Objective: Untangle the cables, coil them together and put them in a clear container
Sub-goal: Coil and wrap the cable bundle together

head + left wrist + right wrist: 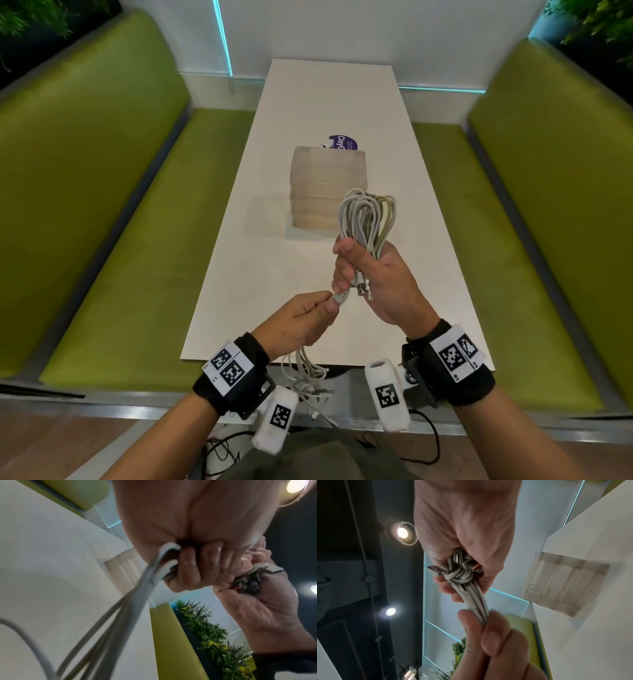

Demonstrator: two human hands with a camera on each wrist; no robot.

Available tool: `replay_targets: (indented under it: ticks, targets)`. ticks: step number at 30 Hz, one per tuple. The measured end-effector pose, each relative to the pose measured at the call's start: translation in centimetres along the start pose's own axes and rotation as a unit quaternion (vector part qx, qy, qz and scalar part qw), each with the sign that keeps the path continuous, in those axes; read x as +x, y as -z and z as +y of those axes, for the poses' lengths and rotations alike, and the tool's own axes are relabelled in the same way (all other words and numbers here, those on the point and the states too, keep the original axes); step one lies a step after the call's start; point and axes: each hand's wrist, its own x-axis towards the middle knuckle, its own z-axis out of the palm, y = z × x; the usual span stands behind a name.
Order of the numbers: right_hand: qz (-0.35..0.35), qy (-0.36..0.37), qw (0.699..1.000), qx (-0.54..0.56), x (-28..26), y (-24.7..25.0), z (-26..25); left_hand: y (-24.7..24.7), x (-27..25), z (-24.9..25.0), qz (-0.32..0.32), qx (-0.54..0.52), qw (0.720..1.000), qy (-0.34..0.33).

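My right hand (368, 274) grips a bundle of looped grey and beige cables (368, 214) upright above the white table (342, 102), with plugs sticking out below its fist. In the right wrist view the cables (462, 577) are wound round the bundle near the plugs. My left hand (308, 317) pinches the loose strands (340, 298) just below the right fist. The free cable ends (308, 373) hang down past the table's near edge. A clear container (327, 186) stands on the table beyond the hands, also in the right wrist view as a clear container (563, 582).
A purple round sticker (342, 143) lies on the table behind the container. Green benches (113, 240) run along both sides of the table. Black wires (222, 452) lie on the floor near my body.
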Motion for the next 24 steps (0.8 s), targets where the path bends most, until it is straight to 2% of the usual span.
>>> replay_targets:
  ticks: [5,11,15,18,21,22,24]
  targets:
    - [0.010,0.024,1.000,-0.002,0.1,1.4,-2.2,0.9,-0.5,0.0,-0.010,0.016,0.998,0.053]
    - [0.002,0.012,0.993,-0.121,-0.1,2.9,-3.2,1.7,-1.1,0.8,-0.045,0.046,0.996,0.064]
    - [-0.012,0.026,0.984,-0.176,-0.4,3.4,-4.6,1.6,-1.7,1.1,-0.016,0.028,0.996,0.087]
    - [-0.050,0.015,0.943,-0.329,-0.5,3.2,-5.0,1.3,-1.9,1.7,-0.008,0.012,0.998,0.068]
    - [-0.150,-0.065,0.868,-0.468,-0.7,2.7,-4.4,1.5,-2.1,2.4,-0.021,0.019,0.999,0.040]
    - [-0.188,-0.092,0.846,-0.490,-0.8,2.5,-4.1,1.6,-2.1,2.6,-0.028,0.024,0.999,0.037]
    - [-0.243,-0.146,0.825,-0.489,-0.8,2.1,-3.8,1.5,-2.1,2.6,-0.046,0.027,0.998,0.033]
